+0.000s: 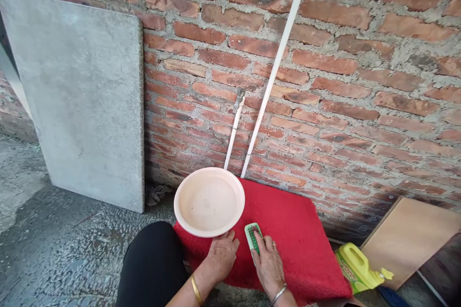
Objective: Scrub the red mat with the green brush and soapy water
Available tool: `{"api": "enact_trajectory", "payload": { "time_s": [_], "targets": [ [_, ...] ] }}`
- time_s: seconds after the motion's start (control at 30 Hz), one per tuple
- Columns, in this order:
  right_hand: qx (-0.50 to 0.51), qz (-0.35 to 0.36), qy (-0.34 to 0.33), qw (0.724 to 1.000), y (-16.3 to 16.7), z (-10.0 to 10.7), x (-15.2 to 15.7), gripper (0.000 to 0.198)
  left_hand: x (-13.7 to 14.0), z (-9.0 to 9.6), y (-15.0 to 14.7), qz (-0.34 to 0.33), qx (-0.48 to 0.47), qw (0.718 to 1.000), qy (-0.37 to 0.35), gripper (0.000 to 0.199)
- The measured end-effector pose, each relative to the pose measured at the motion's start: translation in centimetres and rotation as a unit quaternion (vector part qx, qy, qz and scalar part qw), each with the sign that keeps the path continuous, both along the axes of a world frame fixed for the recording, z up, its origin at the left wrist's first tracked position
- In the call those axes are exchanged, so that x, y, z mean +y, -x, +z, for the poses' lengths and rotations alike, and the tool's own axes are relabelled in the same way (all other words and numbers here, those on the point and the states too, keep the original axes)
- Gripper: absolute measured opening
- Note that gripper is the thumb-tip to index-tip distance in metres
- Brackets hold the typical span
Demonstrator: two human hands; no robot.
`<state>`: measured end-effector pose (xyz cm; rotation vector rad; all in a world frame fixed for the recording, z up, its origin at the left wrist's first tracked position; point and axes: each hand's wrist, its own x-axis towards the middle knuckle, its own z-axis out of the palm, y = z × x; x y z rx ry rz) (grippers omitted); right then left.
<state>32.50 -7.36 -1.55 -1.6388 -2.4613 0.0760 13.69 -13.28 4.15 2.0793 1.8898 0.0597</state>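
A pale pink plastic basin (209, 201) sits on the far left corner of a red fabric-covered surface (284, 211). My left hand (222, 253) rests on the red fabric just below the basin's near rim, its fingers loosely bent and partly hidden by that rim; nothing shows in its grasp. To the right, my right hand (269, 261) grips a pale green scrub brush (253, 235). Its fingers lie over the darker green, bristle-like face, which is turned up. The brush is over the fabric, a little right of the basin.
A yellow jug with a pump top (360, 268) stands off the right edge, beside a leaning tan board (406, 235). Behind is a brick wall (331, 91) with white pipes (275, 69). A grey slab (82, 100) leans at left above wet floor (82, 244). My knee (153, 259) is near.
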Motion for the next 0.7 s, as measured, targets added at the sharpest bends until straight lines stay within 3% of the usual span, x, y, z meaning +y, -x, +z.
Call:
{"api": "enact_trajectory", "payload": {
  "time_s": [0.1, 0.23, 0.33, 0.43, 0.57, 0.7],
  "targets": [
    [-0.013, -0.039, -0.017, 0.999, -0.8, 0.8, 1.7, 0.051, 0.0, -0.1, 0.0, 0.008, 0.002, 1.0, -0.001, 0.04],
    [-0.061, -0.131, -0.024, 0.989, -4.5, 1.9, 4.2, 0.05, 0.4, -0.9, 0.0, 0.003, 0.004, 1.0, 0.006, 0.04],
    [-0.085, -0.156, -0.017, 0.984, -6.3, 1.8, 4.3, 0.05, 0.5, -1.2, -0.1, 0.0, 0.005, 1.0, 0.005, 0.041],
    [-0.078, -0.122, -0.015, 0.989, -5.7, 0.8, 2.6, 0.049, 0.5, -1.0, -0.2, 0.001, 0.006, 1.0, 0.002, 0.041],
    [-0.027, -0.042, -0.017, 0.999, -2.3, -0.3, 0.3, 0.049, 0.5, -1.0, -0.1, 0.0, 0.012, 1.0, 0.002, 0.043],
    [-0.018, -0.039, -0.012, 0.999, -0.5, 0.6, 1.3, 0.051, 0.6, -2.0, -0.1, 0.002, 0.017, 1.0, 0.002, 0.049]
  ]
}}
